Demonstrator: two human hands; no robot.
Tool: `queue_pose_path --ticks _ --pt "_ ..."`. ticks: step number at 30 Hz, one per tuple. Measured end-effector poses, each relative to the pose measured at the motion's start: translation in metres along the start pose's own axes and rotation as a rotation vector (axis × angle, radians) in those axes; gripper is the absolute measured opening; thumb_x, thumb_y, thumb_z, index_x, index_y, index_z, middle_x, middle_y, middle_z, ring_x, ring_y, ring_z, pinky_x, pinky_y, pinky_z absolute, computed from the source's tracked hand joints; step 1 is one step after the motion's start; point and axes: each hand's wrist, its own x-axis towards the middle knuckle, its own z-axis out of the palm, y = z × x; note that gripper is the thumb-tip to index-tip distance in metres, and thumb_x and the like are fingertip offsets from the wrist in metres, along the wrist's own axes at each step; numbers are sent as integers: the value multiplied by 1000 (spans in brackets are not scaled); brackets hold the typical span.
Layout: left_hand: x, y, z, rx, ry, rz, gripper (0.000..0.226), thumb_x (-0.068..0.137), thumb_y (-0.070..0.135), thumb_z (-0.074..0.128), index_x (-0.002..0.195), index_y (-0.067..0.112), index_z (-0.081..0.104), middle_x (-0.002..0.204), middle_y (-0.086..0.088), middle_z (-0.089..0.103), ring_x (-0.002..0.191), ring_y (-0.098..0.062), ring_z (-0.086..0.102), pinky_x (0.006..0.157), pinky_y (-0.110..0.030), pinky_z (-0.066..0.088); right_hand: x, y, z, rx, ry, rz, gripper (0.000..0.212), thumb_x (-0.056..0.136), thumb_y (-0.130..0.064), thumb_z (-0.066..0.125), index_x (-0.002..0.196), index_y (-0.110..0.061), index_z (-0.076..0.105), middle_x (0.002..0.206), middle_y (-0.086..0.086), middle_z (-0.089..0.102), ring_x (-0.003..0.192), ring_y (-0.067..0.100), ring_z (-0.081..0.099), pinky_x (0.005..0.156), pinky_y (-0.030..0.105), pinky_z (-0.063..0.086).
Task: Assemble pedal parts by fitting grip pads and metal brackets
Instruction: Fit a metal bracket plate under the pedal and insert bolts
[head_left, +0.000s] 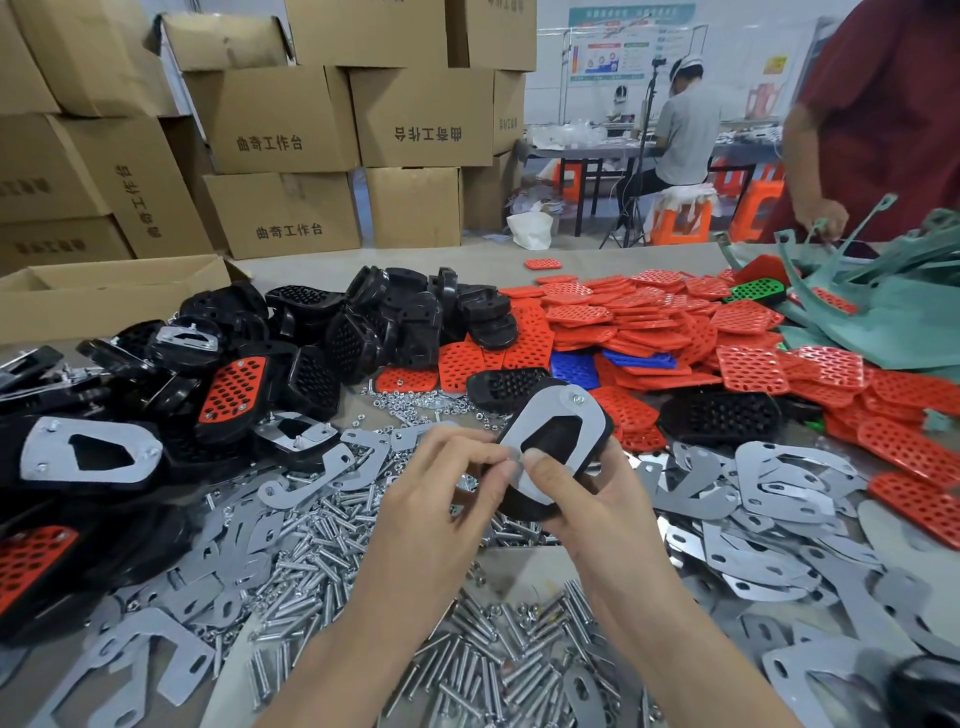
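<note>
Head view: right hand (592, 499) grips a black pedal body (522, 512) above the tabletop's (415, 260) middle, steadying the metal bracket (527, 423) laid on it so the left hand (441, 493), pinching the bracket's near end, can likely seat it, with loose screws (322, 525) beneath and red grip pads (649, 312) crowding the far right edge.

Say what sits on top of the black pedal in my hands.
A grey metal bracket lies on the black pedal, with a screw at its far end; black shows through its cut-out. The left hand and right hand cover its near end, hiding any fastener there.
</note>
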Motion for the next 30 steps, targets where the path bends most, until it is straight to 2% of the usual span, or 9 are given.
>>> queue_pose_path --ticks 4,7,13,16,19,21,26,28,30 --pt "-1 1 1 101 25 93 26 101 40 53 103 19 67 111 11 59 90 -5 66 67 -24 57 -1 -2 1 -41 15 -9 35 71 -44 81 105 -43 69 110 -3 79 103 20 75 101 56 55" --pt "-1 3 0 187 32 128 23 101 36 53 103 18 66 110 8 61 86 -5 64 68 -21 55 -3 -3 2 -62 33 -28 30 76 -38 79 103 -46 68 107 -7 78 102 17 75 98 50 56" --pt "-1 3 -1 262 27 158 26 103 36 51 100 15 65 104 6 62 76 -10 64 59 -30 58 -8 -7 5 -116 77 -60 28 89 -27 80 97 -49 64 100 -14 78 94 6 74 85 32 51" --pt "-1 1 -1 257 38 145 25 103 38 50 98 16 62 100 7 61 74 -13 64 56 -34 57 -10 -8 6 -132 79 -62 31 93 -21 76 96 -49 63 99 -13 78 92 4 74 82 28 51" --pt "-1 -2 -2 284 26 181 20 104 36 50 106 21 64 108 9 62 77 -9 64 60 -29 57 -8 -8 7 -111 86 -58 30 88 -25 81 94 -50 64 98 -11 79 91 7 75 84 34 54" --pt "-1 -3 -1 288 8 183 18 104 33 50 114 28 63 113 11 62 81 -7 65 64 -25 57 -7 -8 6 -73 87 -47 26 79 -31 79 93 -48 66 100 -9 79 94 10 75 91 42 58" --pt "-2 -3 -3 117 -90 81 33 104 27 44 131 34 61 122 17 55 100 -3 62 78 -17 52 -4 -5 2 25 70 -6 28 77 -29 78 103 -38 70 107 0 79 102 19 76 99 55 56" --pt "-3 0 -2 55 -106 3 34 105 40 43 138 40 52 125 24 55 107 -1 61 82 -12 49 -2 -5 1 57 62 9 34 78 -28 78 111 -33 69 110 2 79 104 23 76 100 56 56" --pt "-2 2 -1 -10 -94 -98 33 101 59 43 132 48 48 126 29 56 113 2 60 80 -11 50 -1 -4 0 71 58 20 40 78 -28 77 117 -30 68 113 5 78 105 26 76 100 57 55"
